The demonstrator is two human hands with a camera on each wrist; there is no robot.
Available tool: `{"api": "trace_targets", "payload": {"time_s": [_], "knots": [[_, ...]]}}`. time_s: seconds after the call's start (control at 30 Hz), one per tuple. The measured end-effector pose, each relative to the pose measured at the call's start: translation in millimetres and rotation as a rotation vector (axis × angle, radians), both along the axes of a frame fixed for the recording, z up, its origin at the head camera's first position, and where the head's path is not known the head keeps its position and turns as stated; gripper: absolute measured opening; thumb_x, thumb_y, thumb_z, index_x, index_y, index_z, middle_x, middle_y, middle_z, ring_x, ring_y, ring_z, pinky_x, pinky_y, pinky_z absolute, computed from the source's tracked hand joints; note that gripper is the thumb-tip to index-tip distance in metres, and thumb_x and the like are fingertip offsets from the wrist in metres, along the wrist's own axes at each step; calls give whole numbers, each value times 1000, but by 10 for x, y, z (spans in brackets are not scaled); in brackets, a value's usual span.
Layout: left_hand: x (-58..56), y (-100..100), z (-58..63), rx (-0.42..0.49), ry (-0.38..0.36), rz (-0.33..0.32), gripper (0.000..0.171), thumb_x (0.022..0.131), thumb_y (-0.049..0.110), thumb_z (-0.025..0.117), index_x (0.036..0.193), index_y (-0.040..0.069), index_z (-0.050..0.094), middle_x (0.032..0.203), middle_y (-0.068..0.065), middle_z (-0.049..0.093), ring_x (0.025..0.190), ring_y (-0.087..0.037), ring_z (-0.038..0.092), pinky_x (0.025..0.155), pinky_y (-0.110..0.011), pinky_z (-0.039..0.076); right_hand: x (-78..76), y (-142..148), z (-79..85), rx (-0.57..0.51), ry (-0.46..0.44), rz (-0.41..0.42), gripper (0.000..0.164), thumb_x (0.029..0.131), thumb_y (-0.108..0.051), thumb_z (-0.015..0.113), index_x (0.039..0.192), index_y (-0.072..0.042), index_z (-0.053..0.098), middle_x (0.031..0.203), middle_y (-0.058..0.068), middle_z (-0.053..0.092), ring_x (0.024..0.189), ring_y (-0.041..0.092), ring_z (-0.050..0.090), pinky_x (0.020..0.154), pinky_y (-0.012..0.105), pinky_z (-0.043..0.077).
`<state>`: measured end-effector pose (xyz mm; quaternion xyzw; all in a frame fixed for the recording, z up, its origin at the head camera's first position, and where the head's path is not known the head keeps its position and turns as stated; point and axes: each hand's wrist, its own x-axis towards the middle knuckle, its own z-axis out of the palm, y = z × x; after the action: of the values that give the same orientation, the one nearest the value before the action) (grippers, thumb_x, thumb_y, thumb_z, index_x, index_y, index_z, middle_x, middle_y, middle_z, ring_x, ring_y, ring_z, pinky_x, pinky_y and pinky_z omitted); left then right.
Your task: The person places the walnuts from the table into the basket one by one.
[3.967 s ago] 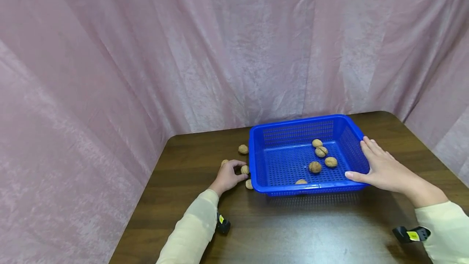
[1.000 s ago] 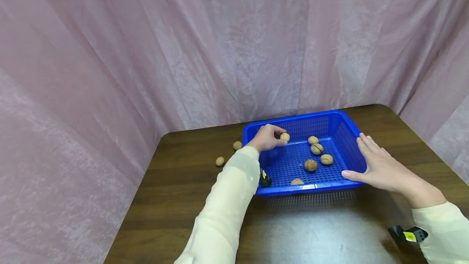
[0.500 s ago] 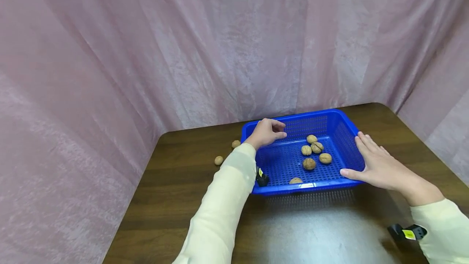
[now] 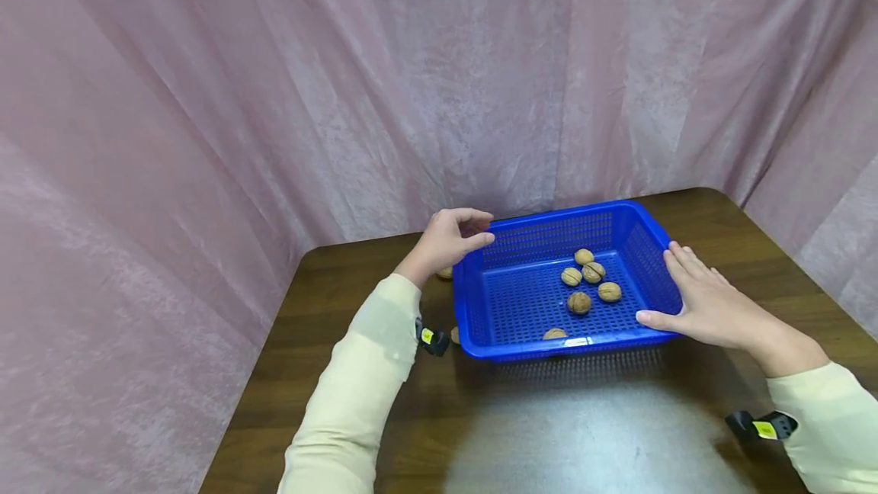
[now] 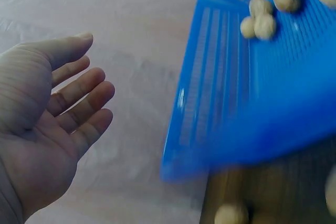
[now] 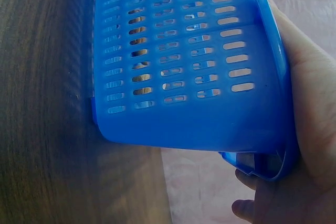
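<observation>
My left hand [image 4: 449, 238] hovers over the left rim of the blue basket [image 4: 473, 338], fingers loosely bent and nothing in them. In the left wrist view the palm [image 5: 42, 150] shows bare beside the basket wall. My right hand [image 4: 709, 307] lies along the basket's front right corner, thumb on the front rim and straight fingers on the right rim. Inside the basket are several walnuts, among them a darker walnut [image 4: 579, 303] and a walnut by the front wall [image 4: 554, 334]. On the table, one walnut [image 4: 445, 273] is partly behind the left wrist.
Another walnut [image 4: 455, 335] peeks out between the basket's left side and the black wrist camera [image 4: 434, 340]. Brown wood grain covers the table [image 4: 329, 288]. Pink curtains [image 4: 439, 97] hang behind and beside it.
My left hand took a walnut from beside the basket, carried it over and let it go inside. It has since drawn back left to the rim. The right hand keeps its place.
</observation>
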<state>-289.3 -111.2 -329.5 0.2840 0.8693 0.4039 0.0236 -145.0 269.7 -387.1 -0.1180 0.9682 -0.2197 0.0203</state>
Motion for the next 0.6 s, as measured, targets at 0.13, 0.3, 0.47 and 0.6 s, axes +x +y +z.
{"api": "trace_targets", "payload": {"time_s": [0.13,0.3,0.47,0.6], "knots": [[115,-393,-128,26,-14,38,33,88,24,72,117,8,68,106,-1,70,94,-10,65,81,-27,53,-5,-6,-24,5,10,-1,117,81,-63,64,147,14,6,154,32,-5,141,47,-7,107,69,5],[277,-825,-421,32,-42,109,29,89,21,72,114,9,69,102,-1,71,92,-13,66,80,-30,54,-9,6,-34,1,9,3,117,82,-62,64,147,14,5,154,32,-5,141,46,-8,107,68,4],[451,-1119,-742,10,-74,156,25,88,21,72,112,13,70,102,-2,70,91,-14,65,81,-32,54,-6,5,-52,-6,-5,2,117,82,-62,64,147,14,4,153,33,-6,141,47,-9,107,67,1],[570,-1242,-981,9,-73,172,27,87,22,73,112,13,70,105,-4,70,91,-12,64,82,-32,53,-13,3,-70,-8,-4,5,116,82,-61,64,147,14,4,153,34,-4,141,48,-8,107,67,1]]}}
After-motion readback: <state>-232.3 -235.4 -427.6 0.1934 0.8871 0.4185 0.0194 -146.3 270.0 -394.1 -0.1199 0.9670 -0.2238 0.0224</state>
